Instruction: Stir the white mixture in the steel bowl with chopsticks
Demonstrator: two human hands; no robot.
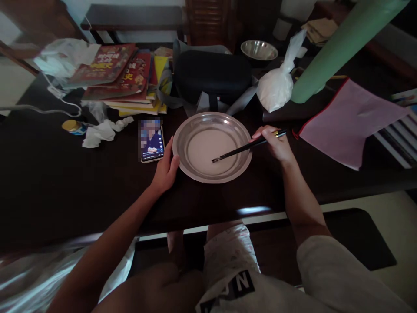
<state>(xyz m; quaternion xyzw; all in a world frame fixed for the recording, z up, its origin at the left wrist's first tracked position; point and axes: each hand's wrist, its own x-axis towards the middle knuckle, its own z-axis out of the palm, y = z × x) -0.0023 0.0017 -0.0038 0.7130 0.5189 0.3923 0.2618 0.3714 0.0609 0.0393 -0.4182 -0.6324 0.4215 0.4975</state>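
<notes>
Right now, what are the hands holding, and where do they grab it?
The right hand holds chopsticks near their top end. The left hand steadies the metal plate by its rim.

Dark wooden table [65,182], glossy, light patch reflected near front edge. Dim room; pale wall [9,82] at far left. Dark wooden bench [133,17] behind table, dark slatted cabinet [208,19] beside it. Light floor [384,213] at lower right, black mat [365,239] on it, under table edge.

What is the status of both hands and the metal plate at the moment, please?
Left hand steadying metal plate rim. Right hand holding chopsticks, tips in pale liquid. Phone beside plate.
</notes>
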